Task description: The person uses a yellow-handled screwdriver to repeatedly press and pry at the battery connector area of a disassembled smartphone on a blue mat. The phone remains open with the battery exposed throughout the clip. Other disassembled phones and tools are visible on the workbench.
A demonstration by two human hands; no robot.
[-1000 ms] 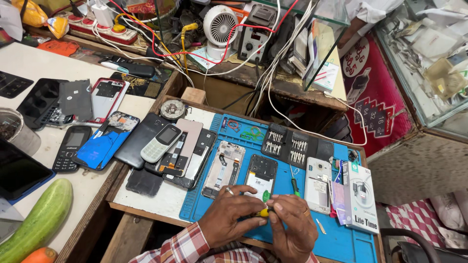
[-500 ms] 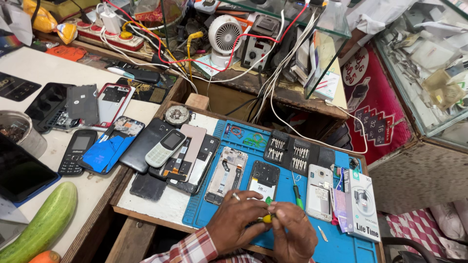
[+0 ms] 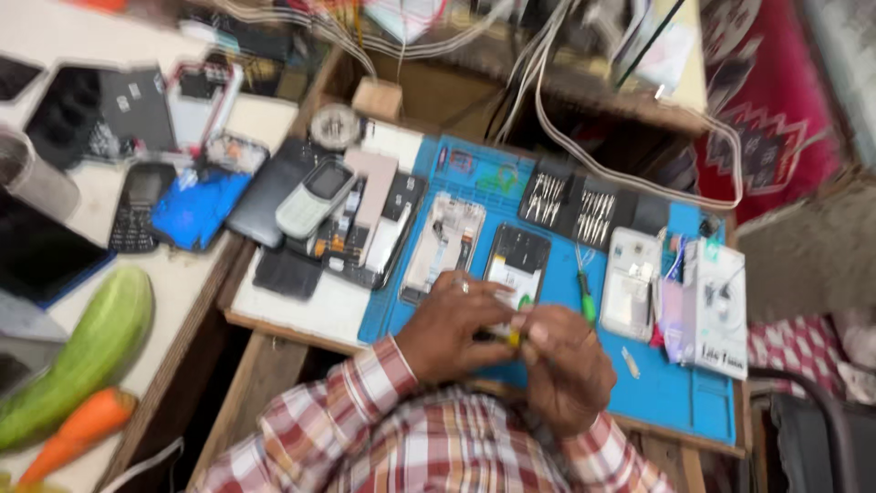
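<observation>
screwdriver (image 3: 507, 336), small with a yellow grip, pinched between both hands at the near edge of the blue mat (image 3: 675, 393), mid tabletop. left hand (image 3: 452, 324) closed around its shaft end; right hand (image 3: 561, 365) curled on the grip. blurred view, tip unseen. judgement: keep wrists braced on mat, clear of opened phone (image 3: 516, 265) just beyond.

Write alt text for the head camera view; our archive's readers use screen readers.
A person's left hand and right hand meet over a blue work mat, pinching a small yellow-handled tool beside an opened phone. More dismantled phones, a rack of screwdriver bits and white cables surround them; a green gourd and carrot lie left.
</observation>
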